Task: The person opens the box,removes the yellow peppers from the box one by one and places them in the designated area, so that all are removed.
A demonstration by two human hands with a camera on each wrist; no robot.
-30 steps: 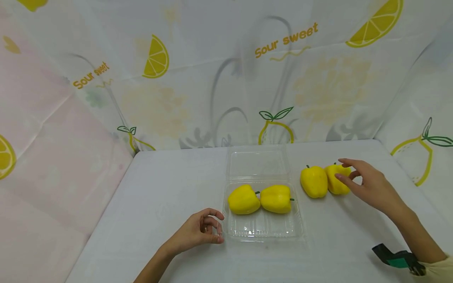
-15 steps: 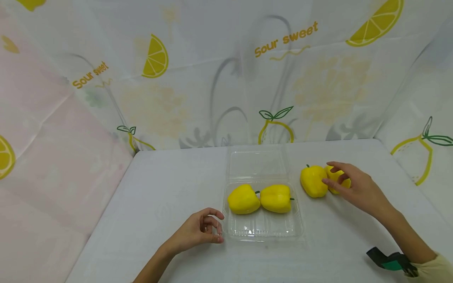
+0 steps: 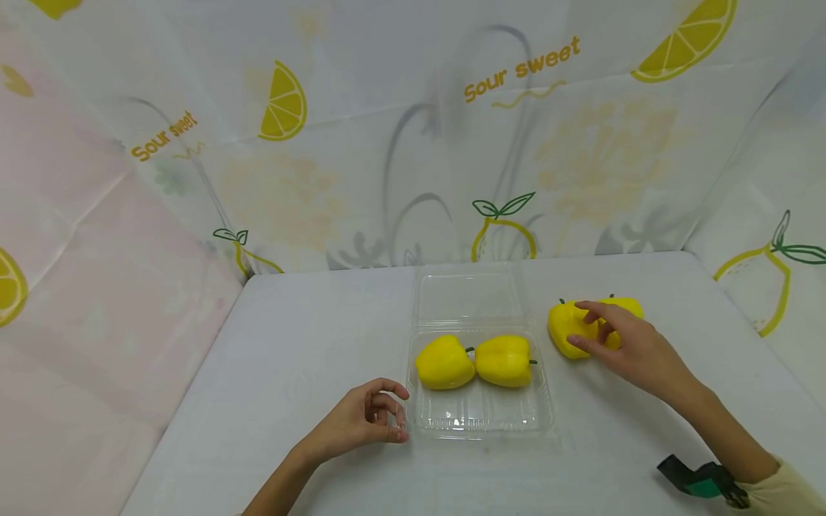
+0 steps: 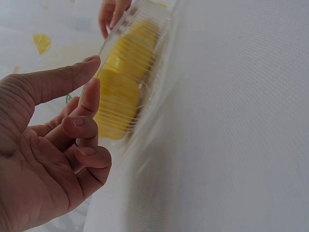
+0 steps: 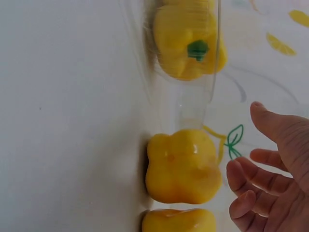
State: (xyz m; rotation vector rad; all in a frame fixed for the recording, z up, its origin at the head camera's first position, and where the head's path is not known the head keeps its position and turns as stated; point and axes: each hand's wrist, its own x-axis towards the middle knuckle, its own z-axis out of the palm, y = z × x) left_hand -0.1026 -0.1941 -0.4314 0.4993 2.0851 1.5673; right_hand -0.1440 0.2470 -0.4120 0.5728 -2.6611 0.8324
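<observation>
In the head view, two yellow bell peppers, the left one [image 3: 445, 362] and the right one [image 3: 503, 361], lie on their sides in a clear plastic clamshell container [image 3: 477, 423] with its lid [image 3: 470, 297] folded back. My left hand [image 3: 355, 421] is at the container's left edge, fingers loosely bent and fingertips right at the rim. Above two more peppers on the table hovers my right hand [image 3: 635, 351], thumb and fingers apart with nothing between them. It overlaps the nearer pepper [image 3: 564, 333] and partly hides the other pepper [image 3: 629, 307]. The right wrist view shows the hand beside a pepper [image 5: 183, 166], a gap between them.
A white cloth covers the table [image 3: 310, 322]. Behind it hangs a printed curtain [image 3: 361, 165] with lemon drawings, and more cloth encloses both sides. A dark strap with a green patch [image 3: 700, 484] hangs at the right sleeve [image 3: 774, 494].
My right hand has moved left, from over the far-right pepper to over the one beside it. The left hand, container and peppers stay in place.
</observation>
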